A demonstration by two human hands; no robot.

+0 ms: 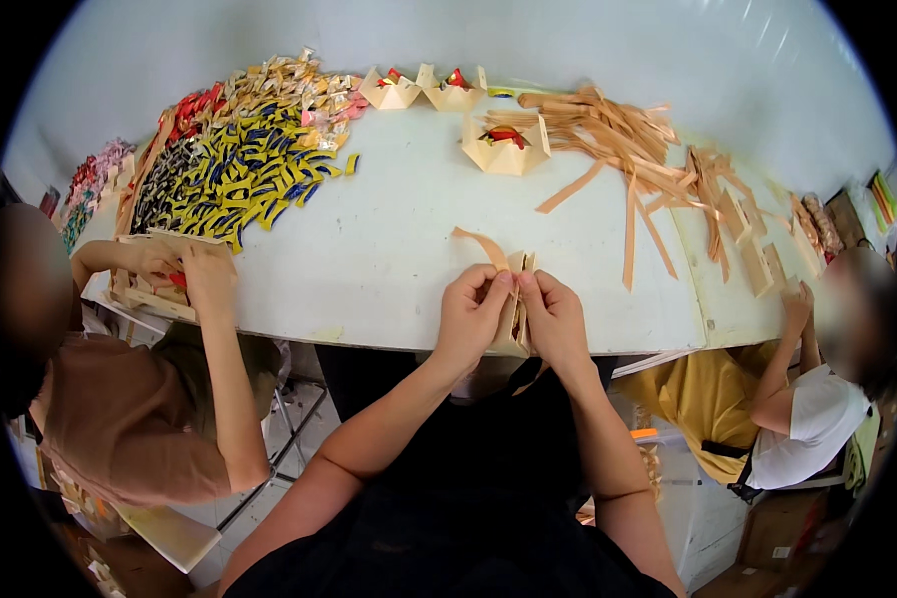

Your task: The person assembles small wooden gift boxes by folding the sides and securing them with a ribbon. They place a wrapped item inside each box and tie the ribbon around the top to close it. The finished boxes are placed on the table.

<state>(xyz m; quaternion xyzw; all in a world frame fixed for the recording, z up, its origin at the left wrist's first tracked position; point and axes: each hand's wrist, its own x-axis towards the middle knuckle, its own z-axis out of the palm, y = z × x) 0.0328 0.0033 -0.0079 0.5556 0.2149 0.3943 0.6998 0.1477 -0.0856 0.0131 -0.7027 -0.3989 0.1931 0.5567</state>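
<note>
Surface: a smooth, pale table [389, 239] spreads before me; a plain, pale wall [528, 40] rises behind it at 12 o'clock.
Neighbours: a co-worker in brown [135, 409] sits at 8 o'clock; a co-worker in white [812, 424] at 4 o'clock.
Box in hand: a cream box [510, 339], stiff and flat-sided with a narrow dark gap, stands between my hands at the near table edge.
Fingers: my left hand [471, 307] pinches its left side, thumb against fingers; my right hand [557, 314] pinches the right side; a peach ribbon [480, 241] curls out at 11 o'clock.
Packets: small yellow-and-blue packets [254, 164] heap, crinkled, at 10 o'clock.
Open boxes: three faceted cartons [506, 157] hold red-and-yellow pieces [506, 137] around 12 o'clock.
Ribbon pile: flat peach strips [608, 130] tangle at 1 o'clock.
</note>
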